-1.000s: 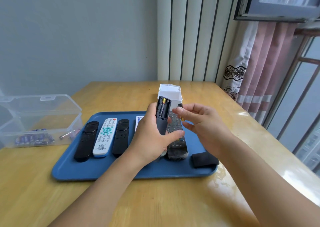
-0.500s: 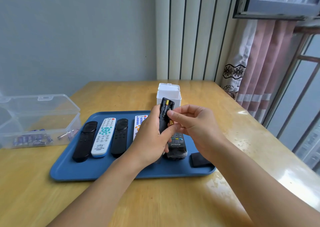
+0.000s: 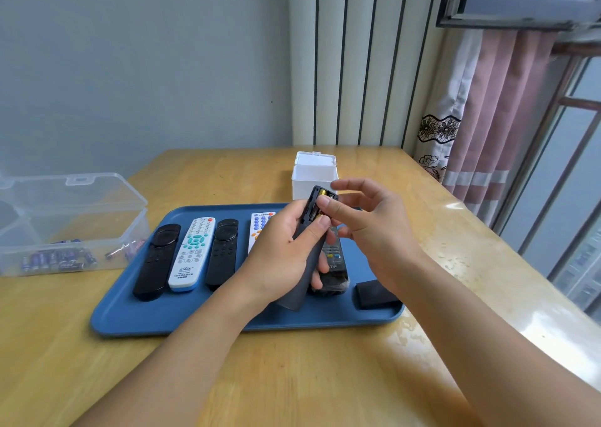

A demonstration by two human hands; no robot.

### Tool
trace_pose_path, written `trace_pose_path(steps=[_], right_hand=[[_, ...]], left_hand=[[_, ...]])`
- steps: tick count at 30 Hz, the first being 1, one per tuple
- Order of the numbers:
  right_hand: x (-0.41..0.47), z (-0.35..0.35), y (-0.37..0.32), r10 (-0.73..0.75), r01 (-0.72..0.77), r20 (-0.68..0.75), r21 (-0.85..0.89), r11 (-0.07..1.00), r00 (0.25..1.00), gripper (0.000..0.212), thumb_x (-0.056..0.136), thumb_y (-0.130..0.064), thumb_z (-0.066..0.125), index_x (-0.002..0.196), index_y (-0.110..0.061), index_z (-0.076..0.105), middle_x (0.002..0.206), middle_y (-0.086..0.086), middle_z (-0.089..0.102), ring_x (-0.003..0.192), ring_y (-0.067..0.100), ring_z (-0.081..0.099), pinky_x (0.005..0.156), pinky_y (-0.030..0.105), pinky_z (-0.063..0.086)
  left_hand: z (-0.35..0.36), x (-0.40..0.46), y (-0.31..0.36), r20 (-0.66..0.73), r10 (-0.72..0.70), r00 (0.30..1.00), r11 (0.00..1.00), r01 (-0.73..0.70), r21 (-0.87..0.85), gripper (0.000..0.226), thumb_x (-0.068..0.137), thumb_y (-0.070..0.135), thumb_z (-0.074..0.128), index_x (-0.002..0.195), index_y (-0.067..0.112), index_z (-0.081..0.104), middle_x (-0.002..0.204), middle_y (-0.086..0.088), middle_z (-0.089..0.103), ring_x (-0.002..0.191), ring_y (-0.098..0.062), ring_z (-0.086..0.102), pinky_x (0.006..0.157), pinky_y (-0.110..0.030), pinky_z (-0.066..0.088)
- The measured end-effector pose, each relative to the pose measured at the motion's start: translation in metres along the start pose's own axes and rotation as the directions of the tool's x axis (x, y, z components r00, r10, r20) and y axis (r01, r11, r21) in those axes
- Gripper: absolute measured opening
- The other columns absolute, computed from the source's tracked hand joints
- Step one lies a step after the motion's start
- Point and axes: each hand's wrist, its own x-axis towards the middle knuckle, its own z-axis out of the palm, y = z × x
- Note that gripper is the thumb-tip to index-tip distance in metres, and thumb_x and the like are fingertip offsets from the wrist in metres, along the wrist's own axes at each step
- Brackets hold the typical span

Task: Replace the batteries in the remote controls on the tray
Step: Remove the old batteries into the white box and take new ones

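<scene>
Two bare hands work above a blue rectangular plastic tray point(image 3: 136, 322) that sits on a pale wooden desk point(image 3: 292, 378). The left hand point(image 3: 279, 257) has its grip wrapped around a dark grey remote control point(image 3: 300, 277), held upright with its back facing the camera and its battery compartment uncovered. A gold-coloured battery point(image 3: 322, 193) shows at the top of that compartment. The right hand point(image 3: 367, 224) presses its thumb on the battery area; its other fingers are loosely spread and hold nothing that can be made out.

On the tray lie a long black remote point(image 3: 156, 260), a white remote with teal buttons point(image 3: 192, 252), a second black remote point(image 3: 224, 251), a white remote with blue buttons point(image 3: 260, 228) partly hidden by the left hand, and a black button remote point(image 3: 333, 264) behind the held one. A small black rectangular cover point(image 3: 374, 293) lies at the tray's right end.

Left of the tray stands a clear plastic box point(image 3: 65, 218) with its lid up, holding loose batteries point(image 3: 58, 259). Beyond the tray stands a white lidded box point(image 3: 313, 176).
</scene>
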Motion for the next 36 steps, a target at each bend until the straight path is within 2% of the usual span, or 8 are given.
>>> trace_pose_path(steps=[5,11,19,28,30,31,33,36], right_hand=[[0.004,-0.007,-0.002,0.027,-0.032,0.061,0.092,0.995,0.998,0.022,0.077,-0.009,0.082,0.095,-0.002,0.072,0.075,0.005,0.073,0.062,0.015,0.061,0.058,0.022,0.049],[0.009,-0.009,0.002,0.076,-0.082,0.101,0.051,0.995,0.992,0.018,0.079,-0.009,0.081,0.095,-0.008,0.074,0.086,0.008,0.076,0.072,0.014,0.065,0.070,0.026,0.052],[0.013,-0.016,0.000,0.098,-0.108,0.150,0.061,0.992,0.984,0.023,0.081,-0.008,0.079,0.103,-0.007,0.074,0.091,0.008,0.076,0.078,0.012,0.069,0.067,0.020,0.052],[0.013,-0.016,0.001,0.070,-0.067,0.166,-0.026,0.997,0.984,0.018,0.085,-0.011,0.077,0.102,-0.009,0.074,0.085,0.005,0.075,0.074,0.010,0.067,0.067,0.021,0.054],[0.013,-0.019,-0.005,0.024,0.010,0.197,-0.169,0.985,0.980,0.018,0.088,-0.018,0.075,0.104,-0.010,0.073,0.085,0.004,0.073,0.071,0.011,0.065,0.064,0.023,0.055],[0.013,-0.024,-0.010,-0.015,0.087,0.212,-0.332,0.939,0.977,0.020,0.089,-0.026,0.074,0.104,-0.012,0.072,0.086,0.002,0.073,0.069,0.011,0.065,0.061,0.024,0.054],[0.011,-0.039,-0.024,-0.013,0.204,0.288,-0.645,0.737,0.957,0.026,0.090,-0.041,0.070,0.098,-0.017,0.073,0.082,-0.002,0.071,0.064,0.008,0.065,0.057,0.024,0.053],[0.002,-0.061,-0.038,0.349,0.214,0.404,-0.855,0.473,0.845,0.025,0.078,-0.049,0.079,0.095,-0.031,0.074,0.086,-0.014,0.073,0.075,0.007,0.068,0.066,0.025,0.055]], left_hand=[[-0.001,-0.001,0.001,0.053,-0.107,0.993,0.982,0.114,-0.151,0.021,0.102,0.024,0.058,0.120,0.014,0.061,0.080,-0.002,0.065,0.054,-0.016,0.059,0.044,-0.029,0.050],[0.001,-0.002,-0.001,0.044,-0.115,0.992,0.982,0.120,-0.147,0.021,0.102,0.026,0.058,0.118,0.013,0.059,0.081,-0.004,0.062,0.054,-0.016,0.056,0.043,-0.028,0.047],[0.003,-0.004,0.002,0.067,-0.105,0.992,0.980,0.115,-0.163,0.020,0.105,0.023,0.052,0.122,0.013,0.057,0.081,-0.001,0.064,0.056,-0.018,0.055,0.045,-0.029,0.047],[0.005,-0.004,0.002,-0.014,-0.109,0.994,0.993,0.108,-0.057,0.016,0.106,0.023,0.050,0.113,0.011,0.057,0.072,-0.003,0.063,0.047,-0.016,0.055,0.043,-0.028,0.047],[0.004,-0.003,0.003,-0.033,-0.123,0.992,0.991,0.121,-0.062,0.015,0.107,0.022,0.048,0.113,0.010,0.056,0.073,-0.004,0.062,0.048,-0.017,0.054,0.042,-0.028,0.047],[0.004,-0.002,0.003,-0.043,-0.128,0.991,0.990,0.125,-0.064,0.015,0.108,0.021,0.048,0.112,0.011,0.057,0.073,-0.004,0.062,0.049,-0.017,0.054,0.042,-0.029,0.046],[0.002,-0.001,0.002,-0.055,-0.141,0.988,0.988,0.138,-0.065,0.013,0.107,0.021,0.048,0.110,0.011,0.057,0.073,-0.005,0.063,0.050,-0.018,0.054,0.043,-0.030,0.047],[0.003,-0.002,0.000,-0.057,-0.166,0.985,0.985,0.162,-0.059,0.012,0.107,0.020,0.049,0.107,0.011,0.057,0.073,-0.004,0.064,0.050,-0.018,0.054,0.043,-0.030,0.047]])
